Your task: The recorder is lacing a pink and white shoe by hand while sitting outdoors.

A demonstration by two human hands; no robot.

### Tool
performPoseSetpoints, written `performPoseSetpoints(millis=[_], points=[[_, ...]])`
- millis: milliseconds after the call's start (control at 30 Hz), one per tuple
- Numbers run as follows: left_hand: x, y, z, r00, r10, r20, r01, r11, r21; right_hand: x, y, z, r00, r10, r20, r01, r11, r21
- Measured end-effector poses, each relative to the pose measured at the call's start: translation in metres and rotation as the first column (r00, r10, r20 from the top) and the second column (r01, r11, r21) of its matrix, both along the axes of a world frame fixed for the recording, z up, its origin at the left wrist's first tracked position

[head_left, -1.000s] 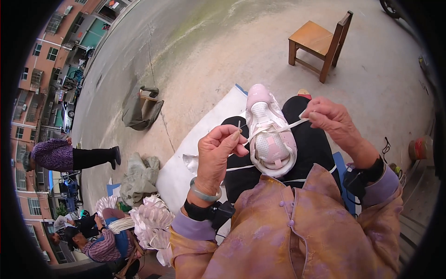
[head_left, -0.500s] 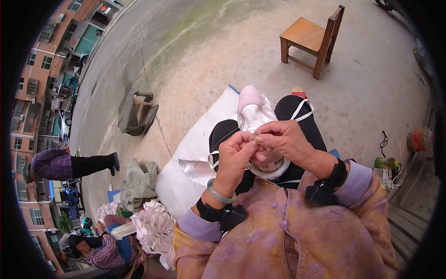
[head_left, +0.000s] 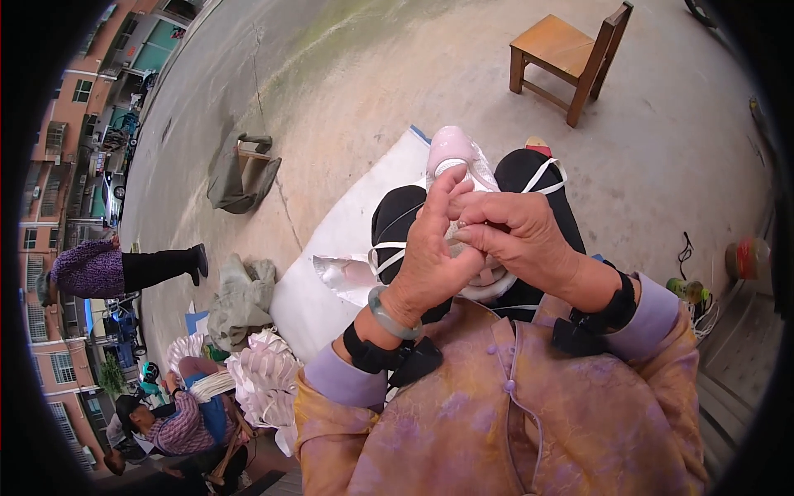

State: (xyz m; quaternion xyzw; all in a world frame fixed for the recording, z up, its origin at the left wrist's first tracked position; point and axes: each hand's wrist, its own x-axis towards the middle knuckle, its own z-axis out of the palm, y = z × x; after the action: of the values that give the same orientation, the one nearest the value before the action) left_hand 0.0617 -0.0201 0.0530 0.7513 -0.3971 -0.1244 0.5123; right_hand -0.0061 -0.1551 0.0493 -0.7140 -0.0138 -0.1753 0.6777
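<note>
Head view: both hands, left (head_left: 430,256) and right (head_left: 517,240), pinch a pink shoe (head_left: 453,153) with white lace (head_left: 550,174).

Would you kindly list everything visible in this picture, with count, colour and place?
shoe: one, pink and white, on the lap under the hands
white straps: several, across the dark trousers
white sheet: one, on the ground left of the lap
wooden chair: one, brown, top right
low stool: one, draped with grey cloth, upper left
grey cloth heap: one, left
white bundle: one pile, lower left
people nearby: two, one standing at left edge, one seated at bottom left
left hand: one, green bangle, fingers at the shoe
right hand: one, pinching at the shoe
</note>
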Motion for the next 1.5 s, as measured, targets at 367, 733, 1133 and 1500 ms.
performPoseSetpoints(millis=[367, 733, 1133, 1500], points=[[-0.021, 0.025, 0.009, 0.675, -0.427, -0.601, 0.501, 0.864, -0.050, -0.021, -0.194, -0.019, 0.740, -0.673, 0.015, 0.669, 0.733, -0.127], [-0.032, 0.009, 0.010, 0.716, -0.624, -0.313, 0.670, 0.740, 0.056, -0.068, -0.300, -0.133, 0.504, -0.842, -0.193, 0.663, 0.520, -0.539], [-0.043, -0.034, -0.004, 0.679, -0.714, -0.170, 0.726, 0.687, 0.015, 0.016, -0.125, -0.056, 0.960, -0.154, -0.235, -0.099, 0.599, -0.794], [-0.044, -0.042, -0.008, 0.701, -0.673, -0.238, 0.694, 0.720, 0.009, 0.062, -0.037, -0.035, 0.972, 0.236, 0.020, -0.127, 0.589, -0.798]])
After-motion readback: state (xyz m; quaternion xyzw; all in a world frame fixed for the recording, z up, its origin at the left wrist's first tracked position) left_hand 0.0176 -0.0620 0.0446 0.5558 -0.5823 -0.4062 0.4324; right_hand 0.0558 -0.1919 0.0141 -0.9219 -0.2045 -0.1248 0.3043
